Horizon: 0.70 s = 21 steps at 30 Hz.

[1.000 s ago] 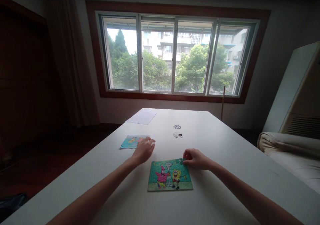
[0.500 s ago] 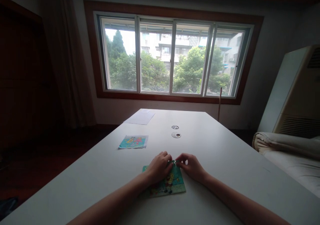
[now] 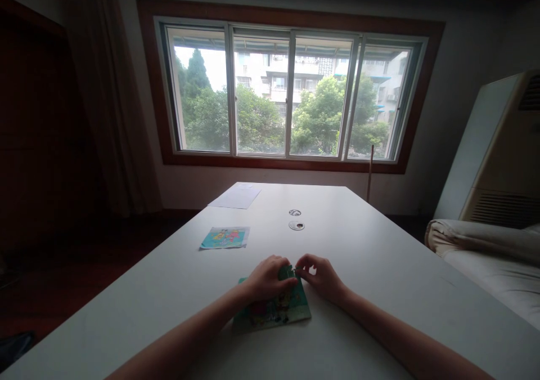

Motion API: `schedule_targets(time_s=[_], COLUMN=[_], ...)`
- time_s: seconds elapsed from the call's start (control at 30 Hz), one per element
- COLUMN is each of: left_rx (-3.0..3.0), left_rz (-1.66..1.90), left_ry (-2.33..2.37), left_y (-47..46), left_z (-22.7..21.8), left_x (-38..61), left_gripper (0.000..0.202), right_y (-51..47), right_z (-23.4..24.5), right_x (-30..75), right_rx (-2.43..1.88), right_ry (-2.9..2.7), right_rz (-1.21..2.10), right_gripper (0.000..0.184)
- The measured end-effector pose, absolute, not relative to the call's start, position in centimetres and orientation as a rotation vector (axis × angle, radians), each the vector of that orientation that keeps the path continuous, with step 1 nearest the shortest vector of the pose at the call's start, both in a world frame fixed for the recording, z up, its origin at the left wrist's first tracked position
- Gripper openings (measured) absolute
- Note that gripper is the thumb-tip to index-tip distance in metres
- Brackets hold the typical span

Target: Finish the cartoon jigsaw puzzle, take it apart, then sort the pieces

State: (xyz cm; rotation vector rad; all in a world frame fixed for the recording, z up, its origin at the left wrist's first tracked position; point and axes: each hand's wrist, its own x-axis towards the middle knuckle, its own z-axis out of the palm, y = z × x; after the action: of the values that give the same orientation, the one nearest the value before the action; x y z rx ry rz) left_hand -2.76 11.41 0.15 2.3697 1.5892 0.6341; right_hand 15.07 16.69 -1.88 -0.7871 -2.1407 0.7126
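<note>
Your left hand (image 3: 270, 280) is closed over the far edge of the puzzle (image 3: 295, 308), thumb across its top, covering much of the picture. Your right hand (image 3: 318, 273) pinches the puzzle's far right corner; the spot is too small to tell whether a piece there is loose. The puzzle sits on the white surface (image 3: 358, 245) before you, slightly turned. Beyond your left hand lies a colourful picture sheet (image 3: 225, 237), and farther off, a pale paper (image 3: 235, 196).
</note>
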Motion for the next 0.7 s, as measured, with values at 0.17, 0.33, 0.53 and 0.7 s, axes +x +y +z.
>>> schedule_targets(time_s=[0.17, 0.33, 0.53, 0.7], left_rx=[2.204, 2.071, 1.95, 1.85], left_rz=[0.677, 0.705, 0.721, 0.714], left_ry=[1.505, 1.431, 1.368, 1.314], left_y=[12.3, 12.6, 12.4, 13.0], left_z=[0.0, -0.1, -0.1, -0.2], left_x=[-2.8, -2.8, -2.9, -3.5], left_gripper=[0.031, 0.027, 0.025, 0.029], right_y=[16.4, 16.6, 17.3, 17.6], right_z=[-1.6, -1.8, -2.8, -3.2], right_x=[15.2, 15.1, 14.8, 14.6], right_rx=[-0.735, -0.713, -0.718, -0.624], right_ry=[-2.116, -2.086, -1.995, -1.906], right_rz=[0.688, 0.787, 1.062, 1.153], right_gripper=[0.006, 0.014, 0.027, 0.023])
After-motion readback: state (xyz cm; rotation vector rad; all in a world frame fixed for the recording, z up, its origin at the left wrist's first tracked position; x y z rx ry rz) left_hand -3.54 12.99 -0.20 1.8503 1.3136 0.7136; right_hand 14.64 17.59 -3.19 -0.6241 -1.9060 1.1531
